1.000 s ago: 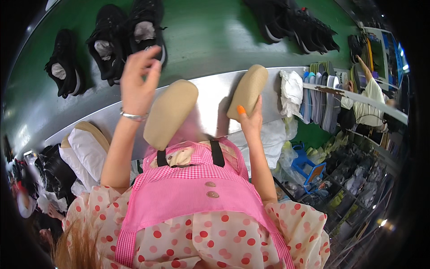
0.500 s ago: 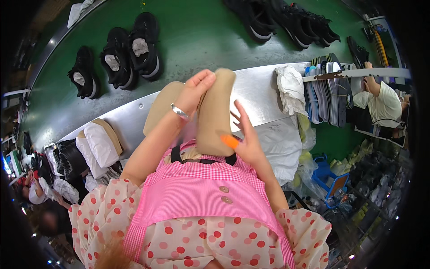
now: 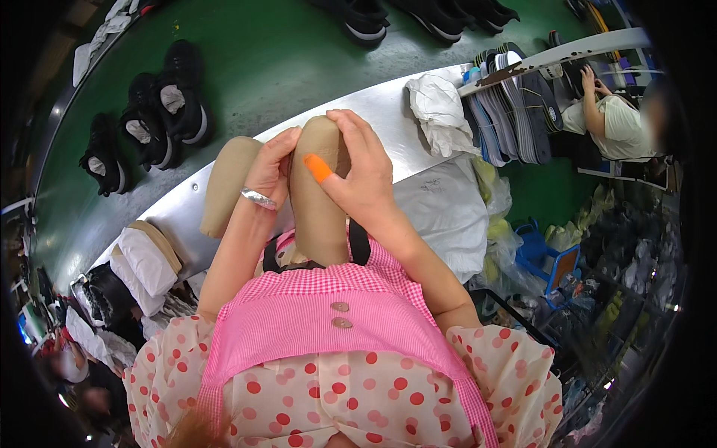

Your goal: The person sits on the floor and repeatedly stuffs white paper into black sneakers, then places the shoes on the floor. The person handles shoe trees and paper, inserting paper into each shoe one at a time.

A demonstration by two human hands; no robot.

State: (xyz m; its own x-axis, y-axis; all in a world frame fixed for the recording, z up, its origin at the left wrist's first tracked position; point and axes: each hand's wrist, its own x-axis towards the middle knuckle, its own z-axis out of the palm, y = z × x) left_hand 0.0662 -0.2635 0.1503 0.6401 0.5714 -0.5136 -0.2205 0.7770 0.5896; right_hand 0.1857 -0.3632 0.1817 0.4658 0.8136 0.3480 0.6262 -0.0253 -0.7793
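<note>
A long tan sole-shaped piece (image 3: 315,205) with a rounded top end stands in front of my apron, between both my hands. I cannot make out its exact kind. My left hand (image 3: 270,170), with a silver bracelet at the wrist, grips its left edge near the top. Fingers of my right hand (image 3: 362,160) curl over its upper right edge, and the thumb, wearing an orange finger cot (image 3: 318,169), presses on its face. Another tan piece (image 3: 230,175) of similar shape is just left of my left wrist, over the metal ledge (image 3: 196,201).
Black shoes with white paper inside (image 3: 173,101) stand on the green surface (image 3: 246,67) at left; more black shoes (image 3: 358,21) are at the far edge. Crumpled white paper (image 3: 437,112), stacked insoles (image 3: 515,112) and a metal rail (image 3: 553,56) lie right. A person (image 3: 609,119) works beyond.
My right hand, held open beside the tan piece before, now wraps its upper right edge. My left hand has slid from the piece's top to its left edge. The whole view has shifted.
</note>
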